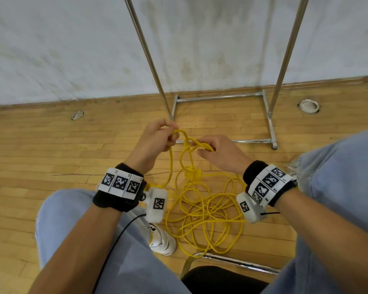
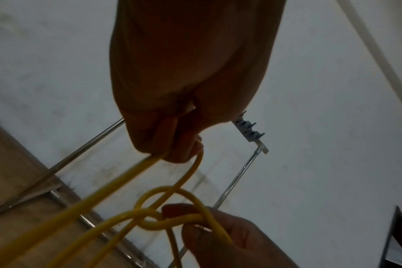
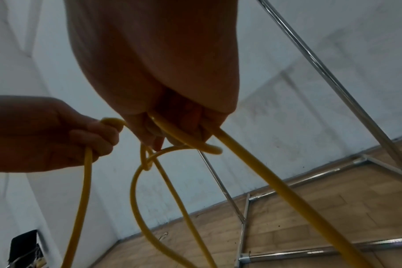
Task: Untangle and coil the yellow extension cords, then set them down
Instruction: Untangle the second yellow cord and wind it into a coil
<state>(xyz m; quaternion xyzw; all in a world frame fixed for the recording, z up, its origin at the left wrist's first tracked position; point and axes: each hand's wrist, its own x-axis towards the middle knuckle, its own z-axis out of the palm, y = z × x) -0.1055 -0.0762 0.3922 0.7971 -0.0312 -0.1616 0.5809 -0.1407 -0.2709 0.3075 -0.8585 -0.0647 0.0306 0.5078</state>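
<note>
Above the floor, both hands pinch the yellow cords — left hand a loop, right hand a knot. The rest lies tangled below

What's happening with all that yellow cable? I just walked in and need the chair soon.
A seated person is working a tangle out of the yellow cord. The left hand grips a loop of it, and the right hand pinches the loose knot held up between the hands. Most of the cord lies in messy loops on the wooden floor between the feet, with another knot hanging lower down. Nothing is coiled yet.
</note>
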